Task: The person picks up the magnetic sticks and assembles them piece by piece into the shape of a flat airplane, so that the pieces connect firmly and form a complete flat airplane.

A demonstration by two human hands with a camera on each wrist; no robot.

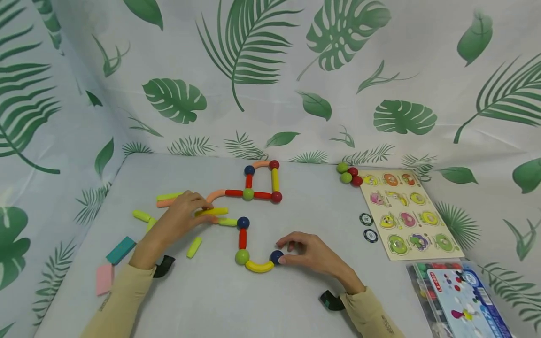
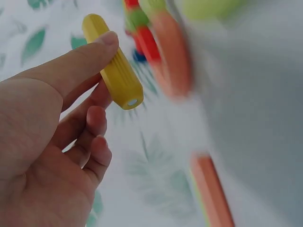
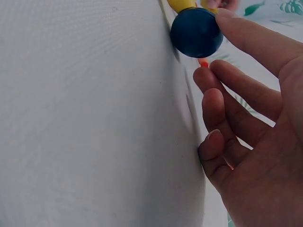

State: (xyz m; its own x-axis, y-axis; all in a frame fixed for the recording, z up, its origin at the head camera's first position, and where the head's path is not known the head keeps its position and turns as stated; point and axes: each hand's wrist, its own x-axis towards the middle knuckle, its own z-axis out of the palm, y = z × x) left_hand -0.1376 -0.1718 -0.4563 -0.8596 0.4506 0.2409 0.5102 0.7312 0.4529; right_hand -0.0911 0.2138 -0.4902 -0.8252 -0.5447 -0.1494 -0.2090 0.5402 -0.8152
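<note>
Yellow rod [image 1: 213, 211]: raised above the left part of the worktop [image 1: 203, 300], pinched between the thumb and fingers of the left hand [image 1: 181, 218]; the left wrist view shows a pale spot on its end face. Blue ball [image 1: 276, 257]: touched at its edge by the thumb of the right hand [image 1: 310, 253], whose other fingers stand apart from it, loosely bent, leaving a moderate gap.

The ball ends a chain that runs through a curved yellow rod [image 1: 259, 267], a light green ball [image 1: 242, 257], an upright red rod [image 1: 243, 239] and a second blue ball [image 1: 243, 223] to a light green rod [image 1: 227, 222] pointing toward the left hand. Beyond it lies a closed loop of rods and balls, including a straight yellow rod [image 1: 275, 180] and a curved orange rod [image 1: 261, 164]; a red rod [image 1: 234, 193] and another curved orange piece [image 1: 217, 195] extend leftward from it.

Left side: loose light green rods, a teal block [image 1: 120, 250] and a pink block [image 1: 104, 279]. Right side: a cluster of green and red balls, two round discs, a fruit-picture board [image 1: 382, 221] and a clear case [image 1: 427, 293]. Leaf-printed cloth [image 1: 270, 112] hangs behind.
</note>
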